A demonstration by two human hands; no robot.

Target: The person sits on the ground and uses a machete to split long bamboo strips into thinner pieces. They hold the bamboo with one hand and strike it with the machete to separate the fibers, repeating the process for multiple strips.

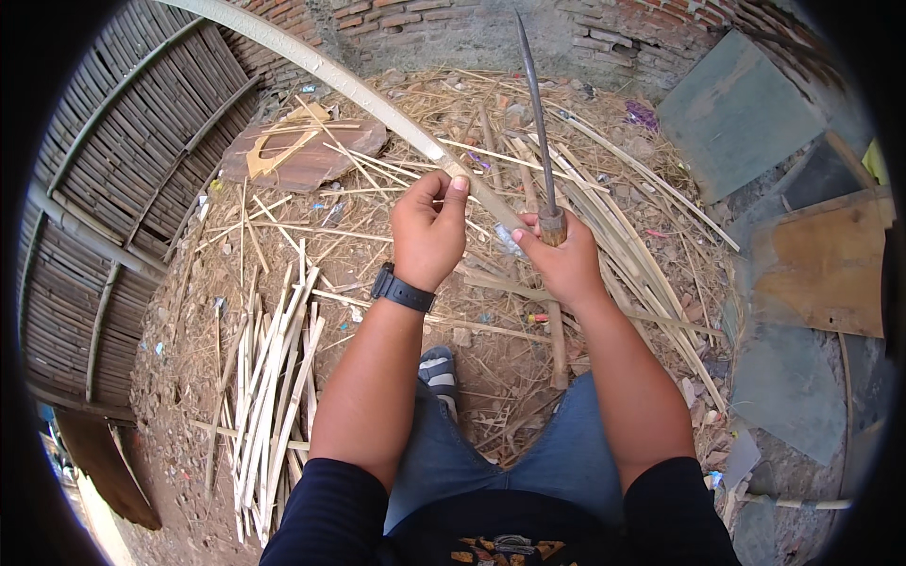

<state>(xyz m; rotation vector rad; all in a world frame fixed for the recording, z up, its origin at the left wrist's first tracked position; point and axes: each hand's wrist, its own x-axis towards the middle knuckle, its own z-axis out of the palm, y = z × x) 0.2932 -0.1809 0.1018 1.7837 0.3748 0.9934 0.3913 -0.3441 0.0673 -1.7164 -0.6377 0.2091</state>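
Observation:
My left hand (427,231), a dark watch on its wrist, is closed in a pinch on a long pale bamboo strip (363,96). The strip runs from the upper left edge down toward my right hand. My right hand (571,262) is wrapped round the wooden handle of a long knife (541,118), its narrow dark blade pointing up and away. The strip's lower end reaches the thumb of my right hand; whether that thumb presses on it I cannot tell. Blade and strip are apart above the hands.
A pile of split bamboo strips (271,406) lies at the left, and longer strips (613,231) at the right. Behind are a brown board (354,143) and a brick wall (453,42). A bamboo-slat panel (113,141) stands left; grey sheets (741,104) lean right.

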